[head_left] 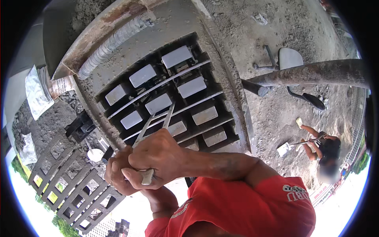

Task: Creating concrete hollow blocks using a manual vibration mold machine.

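Observation:
In front of me a steel block mould [233,158] holds several pale rectangular blocks [158,103] in rows, with dark gaps and thin metal bars between them. My right hand [158,154] is closed round a metal tool with two thin bars [169,116]. The bars reach from my fists to the block near the mould's middle, and a thin crosspiece joins them there. Beside and below it, my left hand [118,170] is closed too, its fingers wrapped round the tool. A pale, blunt end [147,176] sticks out under my right fist. Most of the grip is hidden.
A thick rusty pipe [316,74] juts in from the right. Beyond it, another person [331,152] holds a shovel [283,149]. At left lie a slotted grid frame [67,189] and a white sack [38,93]. A ribbed, wrapped tube [110,47] runs along the far left edge.

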A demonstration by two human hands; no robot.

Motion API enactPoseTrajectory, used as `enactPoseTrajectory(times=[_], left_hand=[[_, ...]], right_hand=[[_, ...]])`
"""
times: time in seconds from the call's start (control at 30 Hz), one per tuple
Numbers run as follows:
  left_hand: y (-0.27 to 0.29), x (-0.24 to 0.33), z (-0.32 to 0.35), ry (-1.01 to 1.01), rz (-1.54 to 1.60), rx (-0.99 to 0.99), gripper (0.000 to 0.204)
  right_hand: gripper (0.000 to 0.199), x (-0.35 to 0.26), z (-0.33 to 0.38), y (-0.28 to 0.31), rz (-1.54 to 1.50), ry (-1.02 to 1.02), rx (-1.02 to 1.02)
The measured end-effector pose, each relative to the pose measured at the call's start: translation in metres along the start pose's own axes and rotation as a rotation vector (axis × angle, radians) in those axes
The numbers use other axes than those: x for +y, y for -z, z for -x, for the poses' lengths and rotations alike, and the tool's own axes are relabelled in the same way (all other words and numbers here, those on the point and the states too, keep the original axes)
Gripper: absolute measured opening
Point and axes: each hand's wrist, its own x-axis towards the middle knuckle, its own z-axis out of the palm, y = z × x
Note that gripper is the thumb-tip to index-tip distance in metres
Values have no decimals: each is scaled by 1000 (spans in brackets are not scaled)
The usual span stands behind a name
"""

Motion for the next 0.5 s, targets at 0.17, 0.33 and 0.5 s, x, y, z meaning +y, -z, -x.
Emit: enactPoseTrajectory(times=[0.17,0.33,0.5], left_hand=[[-22,-38,17,-495,-362,-505,19],[-25,-20,4,-358,-59,-454,23],[-23,-14,7,-328,-263,-298,16]], right_hand=[[31,77,17,23,-168,-279,103],[34,70,23,26,1,-60,22],[37,53,14,28,-26,-93,23]])
